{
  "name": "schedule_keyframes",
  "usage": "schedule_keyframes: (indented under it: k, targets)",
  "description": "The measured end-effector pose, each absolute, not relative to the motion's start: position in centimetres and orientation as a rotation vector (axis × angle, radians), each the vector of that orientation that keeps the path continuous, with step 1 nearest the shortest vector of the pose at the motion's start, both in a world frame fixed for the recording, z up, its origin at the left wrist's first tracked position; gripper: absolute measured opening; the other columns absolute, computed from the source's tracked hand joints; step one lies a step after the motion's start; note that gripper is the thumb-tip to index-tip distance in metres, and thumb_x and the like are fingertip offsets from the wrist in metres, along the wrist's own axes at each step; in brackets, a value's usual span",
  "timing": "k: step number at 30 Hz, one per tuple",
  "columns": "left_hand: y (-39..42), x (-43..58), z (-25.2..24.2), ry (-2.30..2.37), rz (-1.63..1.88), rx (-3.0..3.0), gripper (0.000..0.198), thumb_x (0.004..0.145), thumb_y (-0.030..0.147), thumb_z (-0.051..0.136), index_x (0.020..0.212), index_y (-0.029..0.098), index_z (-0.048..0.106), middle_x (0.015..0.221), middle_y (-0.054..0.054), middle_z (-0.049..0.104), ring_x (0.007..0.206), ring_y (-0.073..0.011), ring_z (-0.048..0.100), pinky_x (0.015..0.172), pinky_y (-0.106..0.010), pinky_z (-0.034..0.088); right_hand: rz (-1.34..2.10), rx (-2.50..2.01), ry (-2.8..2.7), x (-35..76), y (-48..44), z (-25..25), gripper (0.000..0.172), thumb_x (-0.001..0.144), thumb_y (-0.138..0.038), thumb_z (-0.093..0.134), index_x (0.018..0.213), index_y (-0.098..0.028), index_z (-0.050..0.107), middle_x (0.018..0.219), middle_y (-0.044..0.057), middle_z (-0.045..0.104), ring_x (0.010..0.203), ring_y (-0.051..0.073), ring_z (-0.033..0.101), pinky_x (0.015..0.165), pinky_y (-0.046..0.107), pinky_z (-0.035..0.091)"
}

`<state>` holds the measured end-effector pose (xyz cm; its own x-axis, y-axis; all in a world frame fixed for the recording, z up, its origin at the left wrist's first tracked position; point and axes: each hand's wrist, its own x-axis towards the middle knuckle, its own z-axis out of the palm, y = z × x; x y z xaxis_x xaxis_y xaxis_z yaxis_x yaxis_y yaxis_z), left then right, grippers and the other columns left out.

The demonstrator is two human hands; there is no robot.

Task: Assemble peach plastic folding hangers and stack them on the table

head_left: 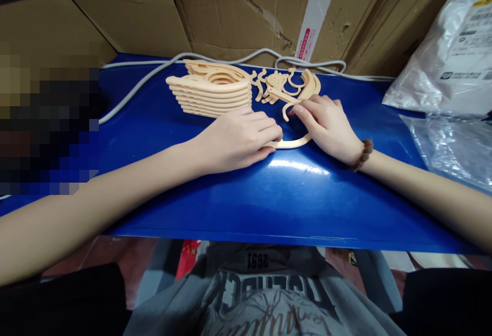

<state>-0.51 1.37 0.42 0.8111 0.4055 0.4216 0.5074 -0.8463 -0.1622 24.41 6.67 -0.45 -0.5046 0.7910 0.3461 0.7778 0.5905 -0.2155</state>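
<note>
On the blue table, my left hand has its fingers closed on one end of a curved beige plastic hanger part. My right hand grips the other end, thumb and fingers pressed together; much of the part is hidden under both hands. A small beige hook shows by the right fingertips; whether it is joined to the held part I cannot tell. Just behind my left hand stands a neat stack of beige plastic hangers. Loose beige hooks and curved pieces lie beyond my right hand.
Cardboard boxes wall off the back of the table. A white cable runs along the rear and left. Clear plastic packaging sits at the right. The left edge of the view is pixelated.
</note>
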Motion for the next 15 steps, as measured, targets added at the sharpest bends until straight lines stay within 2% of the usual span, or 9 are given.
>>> schedule_keyframes:
  k: [8,15]
  targets:
    - [1.61,-0.35,0.24,-0.731,-0.526,-2.717,0.025,0.108,0.022,0.044,0.109,0.014,0.067,0.113,-0.008,0.074,0.098,-0.0232,0.070,0.081,-0.034,0.051,0.091,-1.276,-2.428,24.10,6.27,-0.11,0.041,0.108,-0.038,0.036,0.089,-0.021,0.067,0.093,0.007,0.070,0.096,0.027,0.062,0.089,0.042,0.033]
    - [1.56,-0.37,0.33,-0.840,-0.578,-2.646,0.015,0.104,0.021,0.053,0.097,0.015,0.064,0.094,-0.006,0.070,0.086,-0.0229,0.067,0.073,-0.033,0.045,0.098,-1.197,-2.493,23.83,5.83,0.28,0.044,0.109,-0.039,0.033,0.076,-0.020,0.056,0.082,0.005,0.066,0.082,0.021,0.057,0.085,0.038,0.030]
